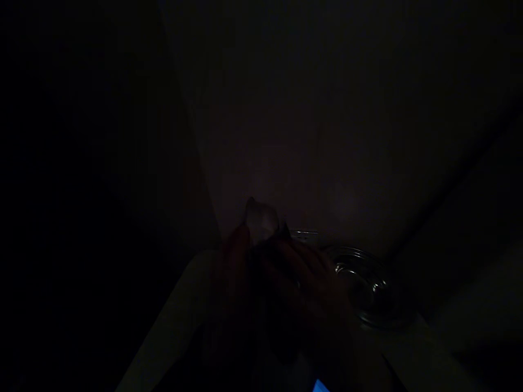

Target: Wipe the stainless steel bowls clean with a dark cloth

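Observation:
The picture is very dark, and little detail shows. My left hand [235, 267] is raised in the middle, its fingers closed at the left side of a pale, roundish object [262, 220] with a darker rim. My right hand [308, 275] comes in from the lower right, its fingers bent over a dark part just below that pale shape. Both hands seem closed around the same thing, but what kind it is I cannot make out.
A shiny round metal basin or dish [373, 288] lies to the right of my right hand, on a pale surface [175, 321]. Behind the hands stands a dim wall [294, 136]. A small blue lit patch [320, 386] shows at the bottom edge.

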`<state>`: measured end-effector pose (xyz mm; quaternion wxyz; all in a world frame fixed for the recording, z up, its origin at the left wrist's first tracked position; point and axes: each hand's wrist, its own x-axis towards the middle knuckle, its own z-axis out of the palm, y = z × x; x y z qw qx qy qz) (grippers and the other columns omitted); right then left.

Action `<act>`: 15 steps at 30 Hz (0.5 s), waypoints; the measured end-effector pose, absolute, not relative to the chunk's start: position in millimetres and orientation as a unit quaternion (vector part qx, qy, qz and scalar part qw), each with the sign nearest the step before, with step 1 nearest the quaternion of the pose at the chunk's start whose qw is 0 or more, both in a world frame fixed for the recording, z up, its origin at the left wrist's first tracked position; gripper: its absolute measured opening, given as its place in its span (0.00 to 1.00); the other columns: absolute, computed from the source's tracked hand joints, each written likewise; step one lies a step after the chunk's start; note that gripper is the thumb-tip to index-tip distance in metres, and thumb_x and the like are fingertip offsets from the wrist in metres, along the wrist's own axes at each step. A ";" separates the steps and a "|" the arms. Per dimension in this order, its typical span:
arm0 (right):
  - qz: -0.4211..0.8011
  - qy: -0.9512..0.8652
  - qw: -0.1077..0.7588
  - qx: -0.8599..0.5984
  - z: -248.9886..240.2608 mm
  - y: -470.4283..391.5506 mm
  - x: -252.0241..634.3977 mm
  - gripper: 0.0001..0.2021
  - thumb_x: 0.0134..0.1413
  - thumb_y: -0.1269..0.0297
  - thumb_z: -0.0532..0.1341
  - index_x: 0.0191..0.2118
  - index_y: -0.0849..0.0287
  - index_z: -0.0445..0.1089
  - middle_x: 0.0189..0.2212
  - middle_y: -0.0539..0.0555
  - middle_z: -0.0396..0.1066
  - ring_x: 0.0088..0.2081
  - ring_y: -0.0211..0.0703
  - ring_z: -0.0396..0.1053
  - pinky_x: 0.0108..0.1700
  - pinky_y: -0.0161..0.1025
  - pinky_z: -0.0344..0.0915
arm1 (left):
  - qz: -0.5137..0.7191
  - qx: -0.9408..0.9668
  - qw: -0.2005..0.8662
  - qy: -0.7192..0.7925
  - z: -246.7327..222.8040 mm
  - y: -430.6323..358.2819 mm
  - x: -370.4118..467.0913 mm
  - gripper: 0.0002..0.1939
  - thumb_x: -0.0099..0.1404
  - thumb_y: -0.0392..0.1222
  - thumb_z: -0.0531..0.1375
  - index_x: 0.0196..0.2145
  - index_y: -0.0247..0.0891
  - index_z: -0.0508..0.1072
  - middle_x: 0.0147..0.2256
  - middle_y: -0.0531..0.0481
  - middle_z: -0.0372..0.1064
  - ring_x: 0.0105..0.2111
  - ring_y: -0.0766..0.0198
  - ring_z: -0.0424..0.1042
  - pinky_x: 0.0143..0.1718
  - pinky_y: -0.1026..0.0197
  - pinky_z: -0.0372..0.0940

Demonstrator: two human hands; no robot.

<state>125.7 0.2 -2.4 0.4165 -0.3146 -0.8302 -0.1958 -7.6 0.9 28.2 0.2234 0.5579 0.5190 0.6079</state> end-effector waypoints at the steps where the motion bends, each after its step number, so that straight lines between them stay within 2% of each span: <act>1: -0.193 -0.828 0.419 -0.319 -2.5 0.2 125.1 0.17 0.63 0.72 0.54 0.55 0.59 0.69 0.54 0.59 0.70 0.53 0.52 0.64 0.51 0.51 0.63 | 0.613 0.557 0.216 0.517 24.3 0.1 -10.4 0.07 0.67 0.35 0.54 0.36 0.36 0.73 0.44 0.44 0.75 0.55 0.52 0.66 0.52 0.57 0.66; 7: -0.177 -0.814 0.431 -0.347 1.1 5.7 127.9 0.18 0.64 0.70 0.52 0.57 0.62 0.66 0.55 0.62 0.69 0.53 0.52 0.65 0.49 0.50 0.68 | 0.584 0.559 0.154 0.568 7.1 -3.8 -22.2 0.07 0.60 0.34 0.61 0.37 0.38 0.76 0.42 0.45 0.75 0.52 0.51 0.68 0.52 0.59 0.65; 10: -0.164 -0.815 0.439 -0.341 0.1 4.9 128.2 0.18 0.64 0.70 0.53 0.56 0.62 0.67 0.55 0.62 0.69 0.54 0.53 0.65 0.49 0.49 0.69 | 0.579 0.555 0.181 0.569 15.6 0.6 -17.3 0.05 0.64 0.35 0.59 0.35 0.36 0.75 0.38 0.45 0.75 0.49 0.54 0.70 0.49 0.61 0.66; 15: -0.181 -0.822 0.446 -0.305 -6.0 -1.0 124.0 0.18 0.62 0.73 0.54 0.56 0.61 0.68 0.55 0.61 0.69 0.56 0.54 0.63 0.49 0.51 0.69 | 0.592 0.549 0.190 0.558 27.0 4.4 -9.5 0.09 0.68 0.42 0.57 0.40 0.33 0.73 0.42 0.45 0.73 0.43 0.60 0.72 0.45 0.56 0.69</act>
